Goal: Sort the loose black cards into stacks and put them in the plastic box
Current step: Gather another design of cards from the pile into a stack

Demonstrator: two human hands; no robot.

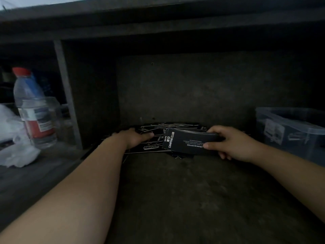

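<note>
Now right hand (232, 143) grips card stack (186, 141) — left hand (135, 138) on loose cards (153, 147), fingers unclear.

Loose black printed cards (155, 143) lie in an overlapping heap by the back wall (193, 85). A squared stack of black cards (186, 142), white lettering up, sits in the right hand (232, 143) just over the heap. A translucent grey plastic box (290, 131) stands far right.

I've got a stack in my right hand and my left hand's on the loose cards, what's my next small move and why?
Probably lift a few cards from the pile with the left hand, which rests on it, and square them onto the stack the right hand holds. Many cards lie loose, so the box can likely wait.
</note>
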